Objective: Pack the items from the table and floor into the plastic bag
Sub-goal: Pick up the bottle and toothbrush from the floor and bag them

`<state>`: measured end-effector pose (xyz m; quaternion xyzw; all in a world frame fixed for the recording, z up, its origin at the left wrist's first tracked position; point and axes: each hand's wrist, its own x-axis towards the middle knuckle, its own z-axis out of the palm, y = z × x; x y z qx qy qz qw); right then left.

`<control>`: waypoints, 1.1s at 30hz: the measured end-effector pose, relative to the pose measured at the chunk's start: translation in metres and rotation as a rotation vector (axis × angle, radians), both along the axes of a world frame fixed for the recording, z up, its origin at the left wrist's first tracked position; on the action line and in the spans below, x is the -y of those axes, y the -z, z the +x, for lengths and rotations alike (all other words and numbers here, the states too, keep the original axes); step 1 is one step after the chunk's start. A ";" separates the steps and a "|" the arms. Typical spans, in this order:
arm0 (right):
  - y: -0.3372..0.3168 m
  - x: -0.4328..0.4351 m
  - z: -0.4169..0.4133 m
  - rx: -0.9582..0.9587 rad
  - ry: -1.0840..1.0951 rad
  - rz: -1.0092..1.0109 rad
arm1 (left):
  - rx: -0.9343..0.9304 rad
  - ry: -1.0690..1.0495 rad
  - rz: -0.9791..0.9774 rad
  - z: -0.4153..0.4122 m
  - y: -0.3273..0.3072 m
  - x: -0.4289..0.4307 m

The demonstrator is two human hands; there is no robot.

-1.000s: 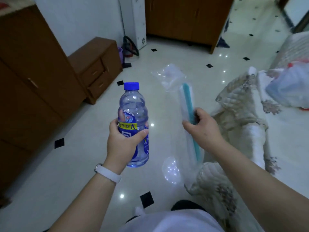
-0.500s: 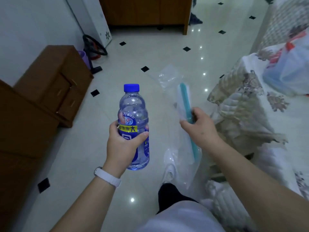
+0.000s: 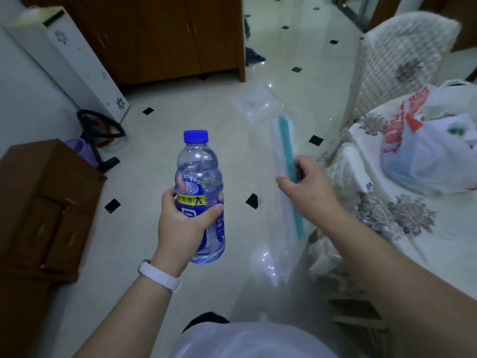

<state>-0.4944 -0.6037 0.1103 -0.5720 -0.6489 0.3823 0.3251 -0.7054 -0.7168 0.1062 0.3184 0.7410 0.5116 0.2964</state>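
The water bottle [image 3: 200, 195] is gripped upright by the left hand [image 3: 184, 223] — the clear plastic bag [image 3: 277, 177] is pinched at its teal strip by the raised right hand [image 3: 305, 187].

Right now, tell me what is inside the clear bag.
Nothing shows inside the clear bag; floor tiles show through it. The right hand covers part near its teal zip strip, and glare blurs its bottom.

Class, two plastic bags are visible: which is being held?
The clear bag with the teal strip, gripped by the right hand; the white red-printed bag rests on the table.
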 end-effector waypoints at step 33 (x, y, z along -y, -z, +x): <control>-0.023 -0.326 0.104 0.027 1.094 0.148 | 0.044 1.070 -0.066 0.097 0.025 -0.573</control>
